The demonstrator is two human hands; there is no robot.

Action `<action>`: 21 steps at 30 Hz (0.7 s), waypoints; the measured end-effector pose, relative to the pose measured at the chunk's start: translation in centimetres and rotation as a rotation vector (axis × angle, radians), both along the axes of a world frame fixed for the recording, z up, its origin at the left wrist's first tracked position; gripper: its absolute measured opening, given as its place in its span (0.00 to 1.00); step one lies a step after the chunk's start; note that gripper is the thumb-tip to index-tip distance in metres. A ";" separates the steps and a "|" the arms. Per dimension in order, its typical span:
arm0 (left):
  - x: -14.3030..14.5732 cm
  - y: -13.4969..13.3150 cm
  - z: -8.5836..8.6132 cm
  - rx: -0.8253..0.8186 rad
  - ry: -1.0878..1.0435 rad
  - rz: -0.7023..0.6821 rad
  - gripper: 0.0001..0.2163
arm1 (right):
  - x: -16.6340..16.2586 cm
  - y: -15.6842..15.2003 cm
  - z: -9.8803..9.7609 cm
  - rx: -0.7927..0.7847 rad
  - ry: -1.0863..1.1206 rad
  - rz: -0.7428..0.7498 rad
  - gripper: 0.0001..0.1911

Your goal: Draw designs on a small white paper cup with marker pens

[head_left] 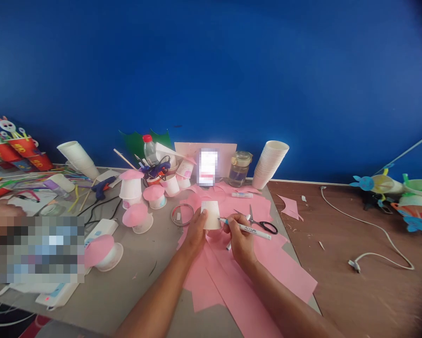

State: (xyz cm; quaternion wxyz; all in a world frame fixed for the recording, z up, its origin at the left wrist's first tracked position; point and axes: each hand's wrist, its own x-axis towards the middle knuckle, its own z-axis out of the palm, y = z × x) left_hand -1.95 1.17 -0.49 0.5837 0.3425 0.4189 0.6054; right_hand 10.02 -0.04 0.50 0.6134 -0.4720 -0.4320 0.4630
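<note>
In the head view, my left hand (195,234) is closed around the side of a white paper cup (211,216) above the pink paper sheets (228,288), while my right hand (241,241) pinches an acrylic marker (258,232), its tip at the cup's right edge, contact unclear. I'd judge a firm hold that doesn't dent the wall best, with light, steady marker strokes.

The left hand (195,233) holds a cup (211,217), the right hand (240,236) a marker (258,231) at its side. Scissors (256,222) lie near the desk's (136,263) right edge, a cup stack (270,165) at its far right corner.
</note>
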 end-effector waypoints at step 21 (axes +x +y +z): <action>0.1 0.2 -0.1 0.010 -0.016 -0.017 0.18 | 0.0 -0.1 -0.1 0.010 0.045 0.025 0.11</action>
